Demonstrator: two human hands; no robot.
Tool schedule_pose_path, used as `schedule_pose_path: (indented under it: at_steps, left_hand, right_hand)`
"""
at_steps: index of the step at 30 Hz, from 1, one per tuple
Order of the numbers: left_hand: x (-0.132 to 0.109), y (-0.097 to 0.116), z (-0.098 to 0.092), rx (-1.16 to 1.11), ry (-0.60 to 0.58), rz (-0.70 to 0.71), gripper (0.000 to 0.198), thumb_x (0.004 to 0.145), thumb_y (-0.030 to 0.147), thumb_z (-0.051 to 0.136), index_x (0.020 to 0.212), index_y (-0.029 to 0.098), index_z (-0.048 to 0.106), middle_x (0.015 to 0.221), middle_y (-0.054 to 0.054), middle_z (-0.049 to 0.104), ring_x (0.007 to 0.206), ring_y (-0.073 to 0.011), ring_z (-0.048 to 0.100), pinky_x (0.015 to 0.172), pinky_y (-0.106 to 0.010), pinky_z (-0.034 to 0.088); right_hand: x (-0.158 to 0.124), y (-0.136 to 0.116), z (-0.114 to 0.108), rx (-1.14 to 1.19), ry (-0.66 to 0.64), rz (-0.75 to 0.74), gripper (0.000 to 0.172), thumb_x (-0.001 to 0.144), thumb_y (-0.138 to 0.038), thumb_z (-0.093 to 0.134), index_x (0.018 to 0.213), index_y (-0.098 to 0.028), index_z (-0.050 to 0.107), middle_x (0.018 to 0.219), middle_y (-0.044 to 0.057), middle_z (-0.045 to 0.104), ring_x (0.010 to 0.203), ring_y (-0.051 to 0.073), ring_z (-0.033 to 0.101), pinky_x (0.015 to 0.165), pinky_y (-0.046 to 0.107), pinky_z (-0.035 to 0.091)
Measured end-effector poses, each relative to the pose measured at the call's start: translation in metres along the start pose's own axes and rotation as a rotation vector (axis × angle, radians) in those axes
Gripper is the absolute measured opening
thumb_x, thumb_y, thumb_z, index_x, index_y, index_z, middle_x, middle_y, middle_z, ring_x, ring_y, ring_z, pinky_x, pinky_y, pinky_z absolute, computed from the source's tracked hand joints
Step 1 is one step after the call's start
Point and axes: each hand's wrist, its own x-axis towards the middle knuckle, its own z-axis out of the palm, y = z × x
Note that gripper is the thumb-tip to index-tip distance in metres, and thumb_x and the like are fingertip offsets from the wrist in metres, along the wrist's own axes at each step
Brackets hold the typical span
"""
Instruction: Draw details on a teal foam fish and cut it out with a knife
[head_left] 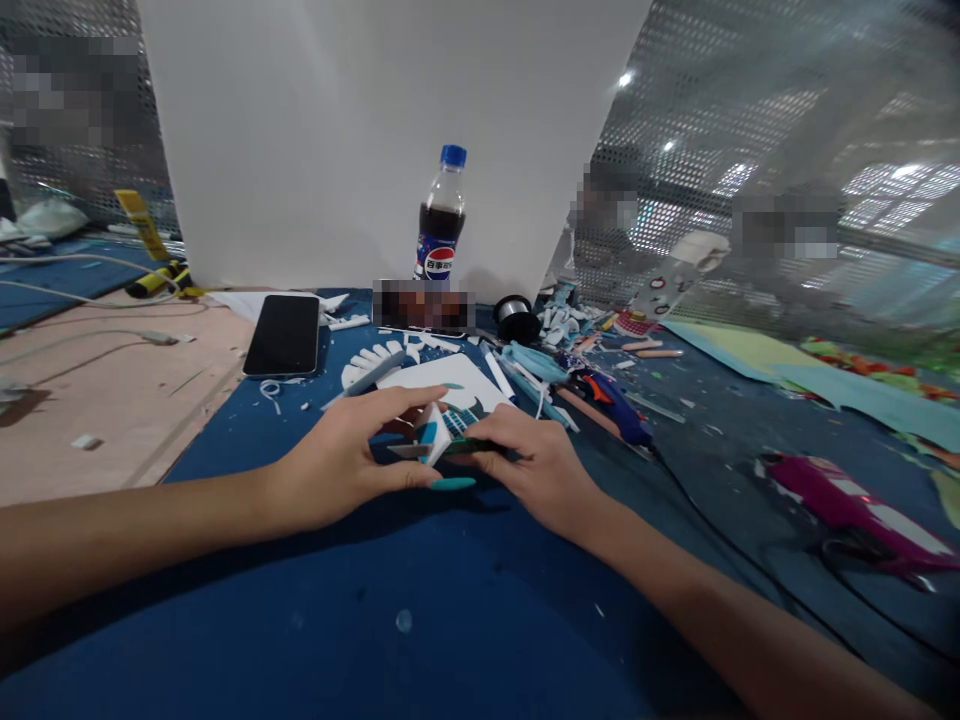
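My left hand (pixel 337 455) is closed around the edges of a small white and teal folded piece (pixel 433 430), its fingers above and its thumb below. A craft knife (pixel 409 451) is gripped in my right hand (pixel 536 465); its blade points left and lies across the lower side of the piece. Whether the blade is cutting in or only touching cannot be seen. Just behind my hands lies a white sheet (pixel 442 372) with a teal printed pattern. White foam-like offcuts (pixel 367 362) are scattered beside it.
Behind stand a cola bottle (pixel 441 225) and a white board (pixel 360 130). A black phone (pixel 283 336) lies at left, a wire spool (pixel 517 318) at back. To the right are a blue glue gun (pixel 615 405) with a cord and a magenta device (pixel 855 510).
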Motion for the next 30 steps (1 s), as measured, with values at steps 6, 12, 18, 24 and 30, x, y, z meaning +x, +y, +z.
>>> schedule_pose_path:
  at_steps: [6,12,18,24,30]
  left_hand:
    - [0.0020,0.0023,0.0017,-0.149,0.020,-0.053,0.053,0.080,0.028,0.072,0.131,0.016,0.061,0.105,-0.006,0.071,0.091,-0.0185,0.068,0.085,-0.031,0.059]
    - [0.0010,0.0050,0.0007,-0.163,0.063,-0.021,0.044,0.079,0.025,0.074,0.121,0.014,0.068,0.103,-0.008,0.073,0.087,-0.0187,0.069,0.078,-0.027,0.060]
    - [0.0009,0.0070,-0.0001,-0.223,0.068,-0.038,0.041,0.077,0.024,0.076,0.115,0.011,0.070,0.107,-0.008,0.074,0.093,-0.0204,0.071,0.085,-0.026,0.060]
    - [0.0001,0.0039,-0.0021,-0.210,0.086,-0.010,0.044,0.076,0.021,0.078,0.119,0.019,0.070,0.113,-0.007,0.073,0.096,-0.0212,0.071,0.084,-0.027,0.060]
    - [0.0017,0.0011,-0.0017,-0.212,0.054,0.092,0.052,0.076,0.015,0.080,0.123,0.033,0.067,0.113,-0.002,0.073,0.099,-0.0160,0.068,0.085,-0.021,0.056]
  right_hand:
    - [0.0009,0.0025,-0.0002,0.020,-0.012,-0.008,0.023,0.097,-0.026,0.053,0.084,-0.016,0.069,0.068,0.003,0.066,0.064,0.014,0.058,0.057,0.024,0.043]
    - [0.0019,0.0020,-0.0002,0.057,-0.020,-0.011,0.022,0.096,-0.026,0.054,0.085,-0.015,0.070,0.067,0.003,0.065,0.062,0.013,0.056,0.056,0.024,0.042]
    - [0.0013,0.0021,-0.0026,0.031,0.008,-0.018,0.021,0.095,-0.024,0.056,0.084,-0.014,0.070,0.065,0.003,0.063,0.060,0.013,0.055,0.055,0.024,0.041]
    - [-0.0007,0.0057,-0.0047,0.006,0.009,0.012,0.021,0.095,-0.027,0.057,0.085,-0.016,0.072,0.068,0.003,0.066,0.062,0.013,0.057,0.058,0.024,0.043]
    - [-0.0007,0.0029,-0.0028,0.052,0.012,0.019,0.021,0.094,-0.027,0.059,0.080,-0.016,0.071,0.064,0.002,0.064,0.058,0.012,0.055,0.054,0.024,0.041]
